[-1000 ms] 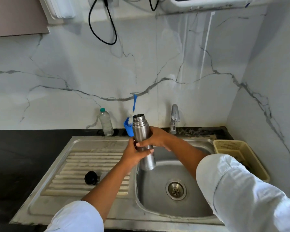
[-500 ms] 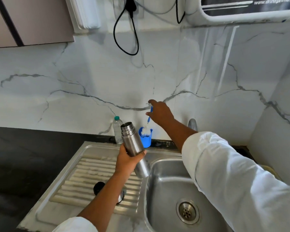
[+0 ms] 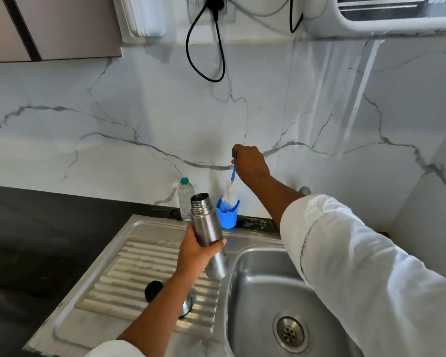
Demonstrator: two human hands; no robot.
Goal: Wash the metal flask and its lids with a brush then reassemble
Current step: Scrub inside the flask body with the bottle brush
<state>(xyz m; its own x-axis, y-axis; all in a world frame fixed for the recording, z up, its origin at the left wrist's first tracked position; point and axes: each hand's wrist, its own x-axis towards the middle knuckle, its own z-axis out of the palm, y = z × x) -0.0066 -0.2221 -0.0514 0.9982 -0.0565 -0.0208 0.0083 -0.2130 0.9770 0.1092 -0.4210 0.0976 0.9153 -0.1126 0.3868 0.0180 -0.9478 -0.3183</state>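
left hand (image 3: pixel 196 253) gripping flask (image 3: pixel 207 233), right hand (image 3: pixel 250 162) holding brush (image 3: pixel 232 173)

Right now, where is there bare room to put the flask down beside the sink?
The black counter left of the drainboard is bare, as is the drainboard's ribbed part behind the black lid. The basin around the drain is free too. Crowded: the back ledge, with plastic bottle, blue cup and brush.

A white, grey-veined marble wall (image 3: pixel 113 119) rises behind a black counter (image 3: pixel 23 240), with a brown cabinet (image 3: pixel 67 27) and a looping black cable (image 3: pixel 213 80) above.
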